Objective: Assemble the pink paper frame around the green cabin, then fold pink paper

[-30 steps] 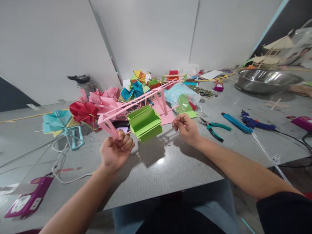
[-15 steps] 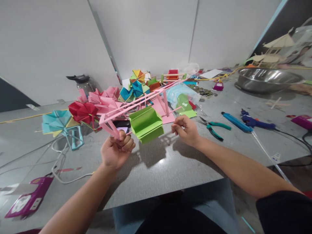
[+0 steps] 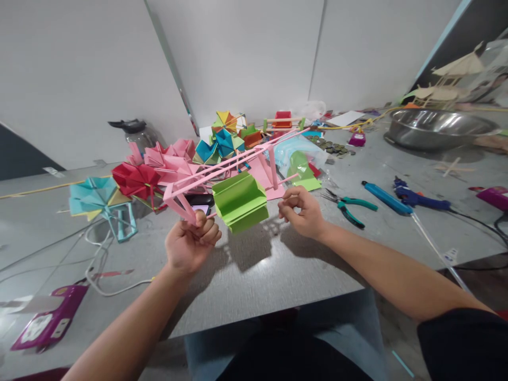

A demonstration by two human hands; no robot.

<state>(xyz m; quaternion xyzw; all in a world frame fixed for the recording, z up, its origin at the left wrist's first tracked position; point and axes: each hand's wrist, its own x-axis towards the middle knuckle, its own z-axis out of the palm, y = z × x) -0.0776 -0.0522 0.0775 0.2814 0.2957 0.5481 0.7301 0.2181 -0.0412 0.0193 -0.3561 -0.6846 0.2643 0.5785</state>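
While left hand [image 3: 190,244] fists pink frame [image 3: 226,166], right hand [image 3: 298,212] pinching, raised.

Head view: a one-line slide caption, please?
Left hand grips a pink stick frame carrying a green folded paper; right hand pinches its other end.

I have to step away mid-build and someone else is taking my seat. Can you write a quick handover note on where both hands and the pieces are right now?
Left hand: closed around the near end of the pink stick frame, holding it up off the table.
Right hand: fingers pinched at the end of a thin pink stick that passes by the green folded paper seat.
Done: the seat hangs on the frame, above the table.
Left: whether the seat is fixed cannot be told.
Nearby: pliers and blue glue gun to the right, finished paper models behind.
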